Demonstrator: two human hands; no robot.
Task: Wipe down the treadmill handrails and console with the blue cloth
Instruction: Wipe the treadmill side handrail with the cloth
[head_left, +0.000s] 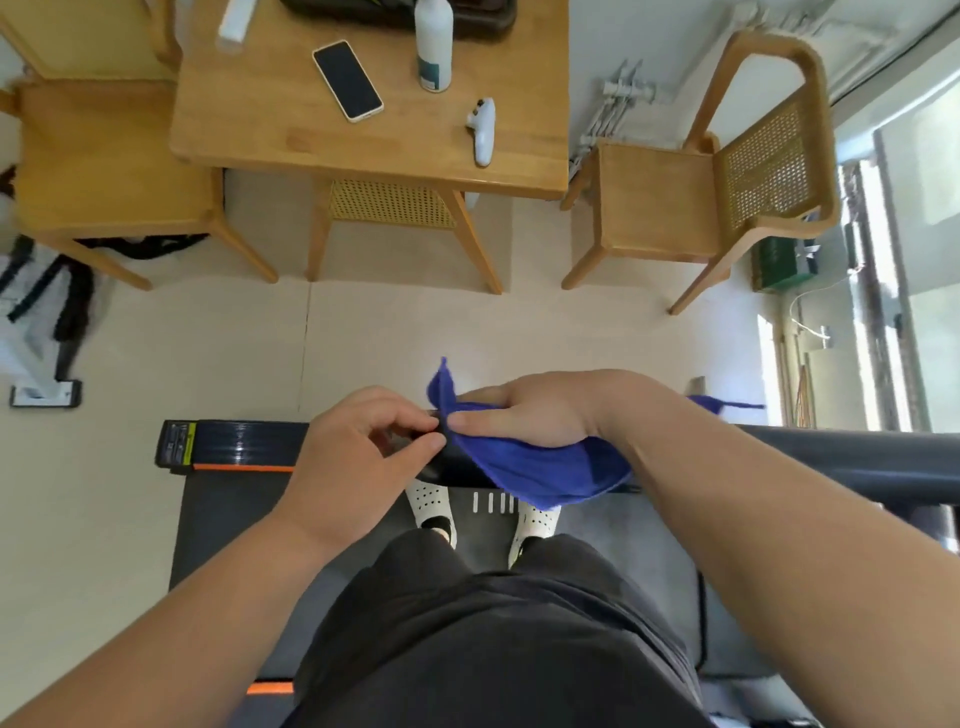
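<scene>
The blue cloth (540, 470) is draped over a dark bar of the treadmill (852, 457) in front of me. My right hand (535, 415) lies on top of the cloth, thumb and fingers gripping it against the bar. My left hand (363, 452) is just left of the cloth, fingers curled, thumb and forefinger pinching a small dark part on the bar; what exactly it holds is hidden. The treadmill's black front cover (239, 447) with an orange stripe shows at the left, and the belt (234, 525) runs under my feet.
A wooden table (374, 150) stands ahead with a phone (347, 80), a white bottle (434, 44) and a white controller (483, 132). Wooden chairs (691, 197) flank it. A floor cleaner (44, 332) leans at the far left; a window lies right.
</scene>
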